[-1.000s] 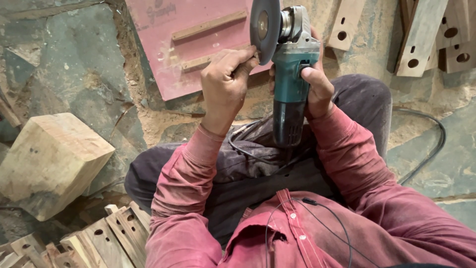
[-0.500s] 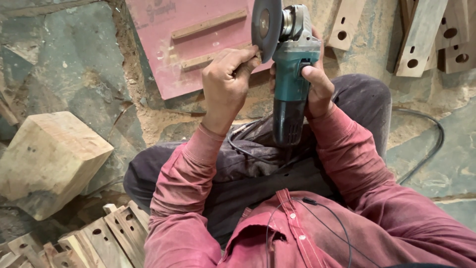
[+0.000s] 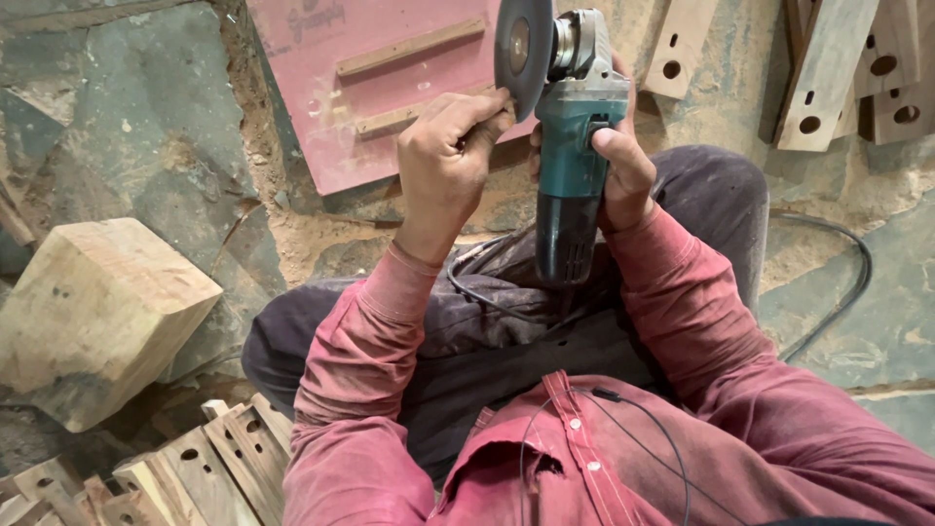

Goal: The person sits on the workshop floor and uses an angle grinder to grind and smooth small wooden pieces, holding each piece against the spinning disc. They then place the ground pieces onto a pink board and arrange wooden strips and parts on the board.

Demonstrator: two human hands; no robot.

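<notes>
Here the right hand (image 3: 623,166) is wrapped tight round the green body of a heavy, rigid grinder (image 3: 570,156) held above the lap, its safest hold, while the left hand (image 3: 443,166) pinches the hard, thin disc (image 3: 521,54) at its rim.

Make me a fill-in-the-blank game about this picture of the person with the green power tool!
1. The right hand grips the green angle grinder by its ____.
2. The left hand pinches something small against the grinder's round grey ____.
3. A big pale ____ block sits on the stone floor.
4. The flat board behind the hands is ____ in colour.

Missing words: body; disc; wooden; pink
</notes>
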